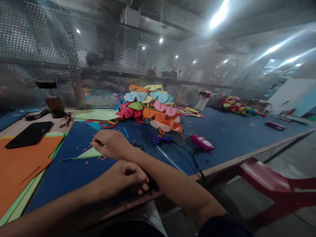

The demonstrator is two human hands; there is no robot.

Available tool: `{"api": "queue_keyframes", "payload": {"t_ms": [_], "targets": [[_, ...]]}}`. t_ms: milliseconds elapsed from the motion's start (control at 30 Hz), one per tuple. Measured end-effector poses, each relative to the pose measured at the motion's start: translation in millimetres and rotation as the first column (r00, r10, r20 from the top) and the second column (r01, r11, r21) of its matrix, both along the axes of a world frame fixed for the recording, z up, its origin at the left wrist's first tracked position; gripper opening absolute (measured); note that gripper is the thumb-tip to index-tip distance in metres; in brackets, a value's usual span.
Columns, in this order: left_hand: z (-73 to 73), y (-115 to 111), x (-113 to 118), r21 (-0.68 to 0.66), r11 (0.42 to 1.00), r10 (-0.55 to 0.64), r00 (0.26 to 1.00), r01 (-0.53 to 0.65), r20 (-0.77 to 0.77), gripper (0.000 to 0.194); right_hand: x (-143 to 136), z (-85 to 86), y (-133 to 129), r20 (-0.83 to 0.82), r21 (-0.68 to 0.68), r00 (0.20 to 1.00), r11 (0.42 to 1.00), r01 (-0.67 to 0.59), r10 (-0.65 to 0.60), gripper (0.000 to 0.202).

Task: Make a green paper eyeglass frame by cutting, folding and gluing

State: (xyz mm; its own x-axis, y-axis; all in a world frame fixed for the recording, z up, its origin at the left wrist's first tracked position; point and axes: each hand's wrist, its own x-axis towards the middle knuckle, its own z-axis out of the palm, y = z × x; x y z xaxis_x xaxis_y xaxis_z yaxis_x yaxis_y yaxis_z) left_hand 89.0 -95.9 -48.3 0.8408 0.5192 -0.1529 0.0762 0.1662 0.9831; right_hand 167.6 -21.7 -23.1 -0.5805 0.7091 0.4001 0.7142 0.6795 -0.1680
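1. Crossing over the near edge of the blue table (227,129), the two forearms meet, and we see the left one nearer to us.
2. We see the left hand (133,178) beside the right forearm; its fingers are curled narrow, in a loose fist.
3. We find the right hand (111,144) farther in, back upward, with bent fingers. Their tips are partly hidden, so we cannot tell if they hold something.
4. Just beside this hand, we see the pale green paper piece (89,154) lying on the table, among small orange and blue scraps.
5. Beyond the hand, we notice scissors with red and yellow handles (105,127), near a larger light green sheet (94,115).
6. Behind these, we see the pile of cut paper shapes (157,109), orange, blue, pink, red and yellow, many with red dots.
7. To the right of the hands, we see a blue tool (160,139), shaped like a glue gun, and a magenta device (201,143).
8. On the left side, we see a black phone (30,134) on the orange sheets (22,150), and a dark-lidded jar (55,102) farther back.
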Motion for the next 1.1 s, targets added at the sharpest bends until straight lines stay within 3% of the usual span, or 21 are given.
{"api": "queue_keyframes", "payload": {"t_ms": [133,300,333,433,567,667,833,933,1100], "targets": [[12.9,14,-25,0.241,0.946,0.217,0.976,-0.217,0.029,0.035,19,-6.1,5,0.129,-0.221,0.991,0.974,0.054,-0.026,0.019],[16.6,34,-54,0.504,0.730,0.508,0.860,-0.461,0.051,0.031,33,-8.2,-1,0.177,-0.291,0.983,0.957,0.012,0.041,0.008],[15.7,40,-59,0.502,0.691,0.562,0.823,-0.521,0.081,0.033,33,-8.6,-2,0.183,-0.296,0.983,0.955,0.034,0.022,0.008],[12.9,56,-69,0.426,0.656,0.659,0.748,-0.623,0.079,0.034,31,-10.8,-2,0.195,-0.313,0.981,0.946,0.081,-0.019,0.010],[13.4,65,-75,0.438,0.582,0.720,0.684,-0.685,0.114,0.031,29,-13.7,3,0.169,-0.338,0.986,0.938,0.073,-0.016,0.011],[15.1,66,-77,0.416,0.560,0.727,0.666,-0.716,0.168,0.029,28,-13.5,5,0.102,-0.326,0.993,0.941,0.092,-0.061,0.011],[10.5,70,-81,0.292,0.532,0.783,0.593,-0.795,0.186,0.033,26,-9.2,6,-0.089,-0.260,0.963,0.939,0.224,-0.255,0.009],[5.3,72,-79,0.200,0.582,0.779,0.611,-0.789,0.142,0.036,24,-6.7,6,-0.204,-0.233,0.931,0.939,0.254,-0.303,0.010],[1.6,71,-73,0.033,0.650,0.754,0.649,-0.759,0.102,0.043,18,-5.7,2,-0.317,-0.233,0.920,0.960,0.159,-0.229,0.007]]}}
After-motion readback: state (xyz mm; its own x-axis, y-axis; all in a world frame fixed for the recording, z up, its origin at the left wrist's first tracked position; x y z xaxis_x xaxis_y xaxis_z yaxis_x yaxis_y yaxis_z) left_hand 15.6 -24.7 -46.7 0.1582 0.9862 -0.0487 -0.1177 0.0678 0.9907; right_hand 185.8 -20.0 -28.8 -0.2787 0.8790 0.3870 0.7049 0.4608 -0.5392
